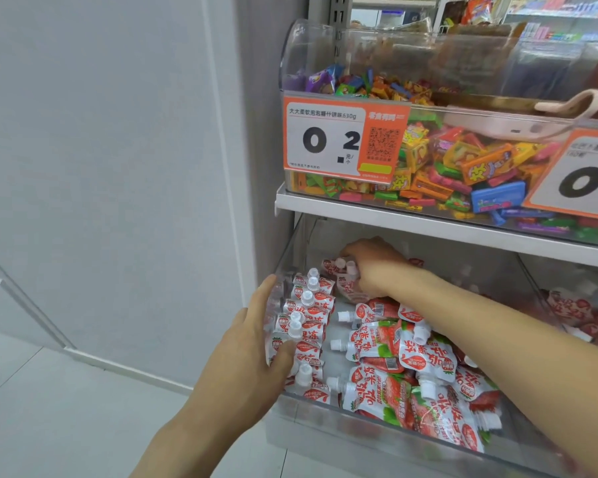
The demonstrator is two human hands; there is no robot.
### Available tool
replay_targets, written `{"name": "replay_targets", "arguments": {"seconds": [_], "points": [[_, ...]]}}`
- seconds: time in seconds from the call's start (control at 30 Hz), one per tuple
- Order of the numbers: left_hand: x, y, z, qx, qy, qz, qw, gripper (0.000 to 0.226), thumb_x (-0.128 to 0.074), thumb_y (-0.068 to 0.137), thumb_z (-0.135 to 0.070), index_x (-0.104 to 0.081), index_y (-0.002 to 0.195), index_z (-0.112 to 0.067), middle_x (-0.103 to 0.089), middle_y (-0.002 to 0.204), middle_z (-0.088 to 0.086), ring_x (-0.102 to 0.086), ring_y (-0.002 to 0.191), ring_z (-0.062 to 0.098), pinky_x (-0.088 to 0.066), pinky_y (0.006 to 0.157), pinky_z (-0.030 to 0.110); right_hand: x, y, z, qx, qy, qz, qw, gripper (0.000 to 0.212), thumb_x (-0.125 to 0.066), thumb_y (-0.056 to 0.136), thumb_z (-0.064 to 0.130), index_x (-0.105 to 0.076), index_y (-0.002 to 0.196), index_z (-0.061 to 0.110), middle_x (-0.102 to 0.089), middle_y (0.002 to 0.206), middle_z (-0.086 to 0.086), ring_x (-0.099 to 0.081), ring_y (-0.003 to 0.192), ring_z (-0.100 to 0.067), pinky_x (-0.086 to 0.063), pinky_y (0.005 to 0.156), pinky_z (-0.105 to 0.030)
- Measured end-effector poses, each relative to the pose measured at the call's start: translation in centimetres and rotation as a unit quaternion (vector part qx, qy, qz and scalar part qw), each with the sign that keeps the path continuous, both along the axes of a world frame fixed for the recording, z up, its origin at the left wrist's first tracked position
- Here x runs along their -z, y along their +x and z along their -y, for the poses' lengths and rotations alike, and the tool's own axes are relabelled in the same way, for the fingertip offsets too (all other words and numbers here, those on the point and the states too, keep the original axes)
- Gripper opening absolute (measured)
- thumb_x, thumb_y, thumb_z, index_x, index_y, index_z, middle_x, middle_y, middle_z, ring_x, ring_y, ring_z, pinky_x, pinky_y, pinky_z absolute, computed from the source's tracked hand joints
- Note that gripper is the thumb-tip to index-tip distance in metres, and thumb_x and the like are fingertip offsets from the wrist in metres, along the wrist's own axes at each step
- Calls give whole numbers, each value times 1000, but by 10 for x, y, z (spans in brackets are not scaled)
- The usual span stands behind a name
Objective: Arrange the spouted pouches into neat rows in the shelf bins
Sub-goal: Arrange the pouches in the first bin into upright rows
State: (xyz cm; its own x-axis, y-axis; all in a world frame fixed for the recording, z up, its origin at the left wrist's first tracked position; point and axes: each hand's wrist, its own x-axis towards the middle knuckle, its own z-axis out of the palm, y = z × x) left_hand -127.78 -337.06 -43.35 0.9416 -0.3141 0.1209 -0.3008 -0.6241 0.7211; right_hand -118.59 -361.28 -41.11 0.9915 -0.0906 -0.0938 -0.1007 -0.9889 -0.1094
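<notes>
Your right hand [377, 267] grips a pouch [346, 281] at the bin's [377, 420] back, fingers curled round it. The standing row [308, 326] runs 12-to-6 just at its 8 o'clock. Your left hand [256, 343], fingers straight, steadies that row.

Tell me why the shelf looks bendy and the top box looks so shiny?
Head view: the wide lens bows the white shelf edge and tilts the wall. Shop light glares off the clear candy bin. The right hand, back under the shelf, sits in dimmer shade than the left hand.
</notes>
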Motion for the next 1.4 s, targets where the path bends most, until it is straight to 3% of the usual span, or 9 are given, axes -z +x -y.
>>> {"name": "replay_targets", "arguments": {"seconds": [0.1,0.5,0.77,0.87,0.97,1.07,1.2,1.27,1.4], "points": [[0,0,0,0,2,-3,1000,82,-59,92,-40,2,142,-59,-48,136,-14,-56,112,6,-51,94,26,-7,-4,9,34,-20,17,999,24,-65,83,1,-61,98,19,-62,111,-8,-62,97,-27,-41,70,-26],[1,0,1,1,1,-2,1000,82,-59,92,-38,2,143,-59,-49,127,-15,-53,99,1,-48,86,20,4,1,-8,-21,127,183,975,4,-61,93,22,-60,96,24,-67,101,-4,-60,92,-24,-43,72,-31],[2,0,-1,4,-3,1,1000,82,-58,92,-40,3,141,-61,-48,130,-15,-55,109,5,-49,90,23,12,21,-32,-19,75,91,993,13,-62,88,14,-71,95,20,-70,100,-5,-64,92,-29,-54,80,-35],[2,0,-4,12,-6,-4,1000,83,-58,92,-40,3,143,-59,-49,132,-14,-55,112,6,-49,91,25,9,13,-19,9,119,132,984,17,-67,88,34,-71,101,25,-71,105,3,-64,98,-22,-54,87,-34],[1,0,-4,12,-5,-7,1000,83,-57,92,-39,5,143,-59,-49,130,-14,-55,106,5,-49,90,24,9,1,-8,45,177,127,975,66,-69,68,74,-59,114,28,-60,111,13,-57,101,-11,-49,89,-30],[-1,-1,-1,8,-7,-16,1000,83,-57,93,-37,5,144,-58,-49,129,-15,-53,98,1,-48,87,21,14,7,-2,37,192,25,980,71,-62,55,89,-54,88,27,-62,97,10,-61,92,-13,-48,80,-33],[-3,-2,-1,6,-4,-19,1000,84,-58,92,-40,6,143,-59,-49,126,-16,-56,100,4,-49,86,21,5,17,-13,-1,226,-10,974,46,-66,81,60,-58,70,16,-59,75,-5,-61,79,-22,-44,75,-34],[-4,-2,-1,11,-5,-17,1000,86,-60,91,-40,5,144,-58,-46,123,-21,-56,103,3,-49,89,22,5,21,-16,0,288,5,958,28,-75,82,38,-69,87,11,-70,96,-7,-65,96,-23,-48,90,-37],[-6,1,-4,25,-8,-32,999,91,-66,86,-41,2,144,-59,-39,107,-40,-50,88,-15,-45,78,9,12,15,-7,29,434,17,900,46,-85,74,16,-68,116,8,-71,110,3,-66,107,-15,-50,93,-28]]}}
